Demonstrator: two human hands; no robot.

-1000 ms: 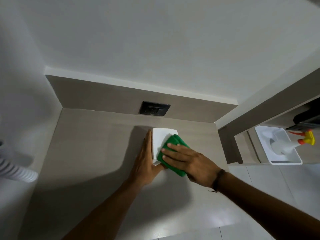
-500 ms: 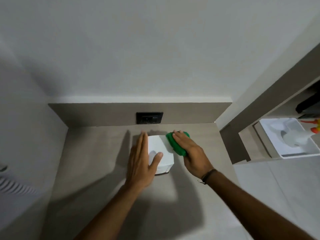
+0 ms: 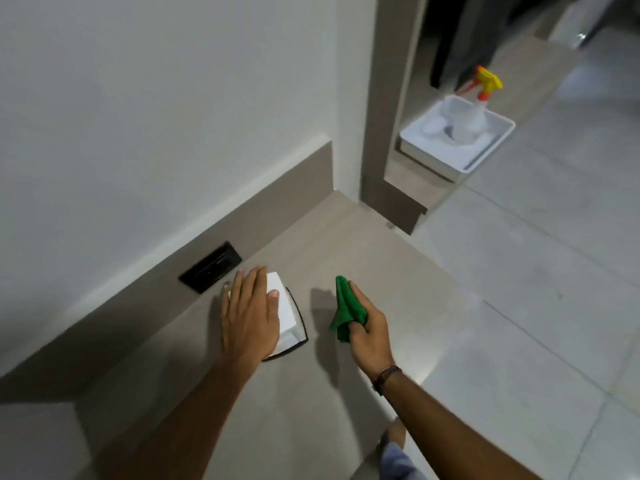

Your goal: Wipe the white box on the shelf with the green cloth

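Observation:
The white box with a black base edge stands on the beige shelf near the back wall. My left hand lies flat over its top and left side, fingers stretched, thumb on the top face, covering most of the box. My right hand is to the right of the box, off it, fist closed around the bunched green cloth, which sticks up out of the fist. A gap of bare shelf separates cloth and box.
A black socket plate is set in the low back panel just behind the box. To the right, past a vertical divider, a white tray holds a spray bottle with a yellow-orange trigger. Tiled floor lies beyond the shelf edge.
My right hand has lifted the green cloth off the box and drawn it away to the right. My left hand stays on the box. The view has swung to the right.

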